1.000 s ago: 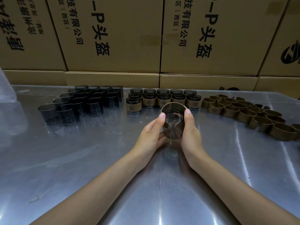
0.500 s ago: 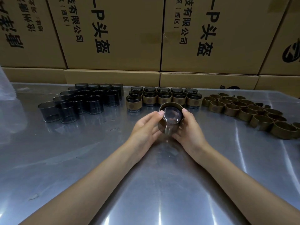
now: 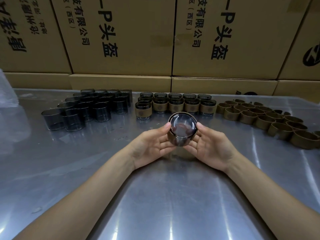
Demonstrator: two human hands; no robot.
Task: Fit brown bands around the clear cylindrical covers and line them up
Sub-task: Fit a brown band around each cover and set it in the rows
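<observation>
- Left hand (image 3: pixel 152 144): palm turned inward, fingers curled under and around the left side of the held cover, thumb tip pressed against the upper left rim.
- Right hand (image 3: pixel 210 147): mirrors the other, fingers cupped beneath the right side, thumb tip pressed at the upper right rim.
- Held cover (image 3: pixel 181 129): 1 clear cylindrical piece, gripped between both hands above the table, tilted so a round end faces the camera; reddish tint visible through that face.
- Brown band (image 3: pixel 194 118): wraps the far part of the held cover, showing as a thin rim around its upper edge; how far down it sits cannot be told.
- Banded covers (image 3: pixel 175 105): finished pieces set in rows at centre rear, just beyond the hands; 5 across the back, front row touching shoulder to shoulder.
- Bare covers (image 3: pixel 86 108): dark-tinted cluster, upright, at left rear, closely packed.
- Loose bands (image 3: pixel 270 118): brown rings on edge, grouped at right rear and trailing toward the right margin.
- Table (image 3: pixel 155 196): reflective metal surface bearing all items.
- Cardboard boxes (image 3: pixel 121 40): stacked along the rear, printed with black characters.
</observation>
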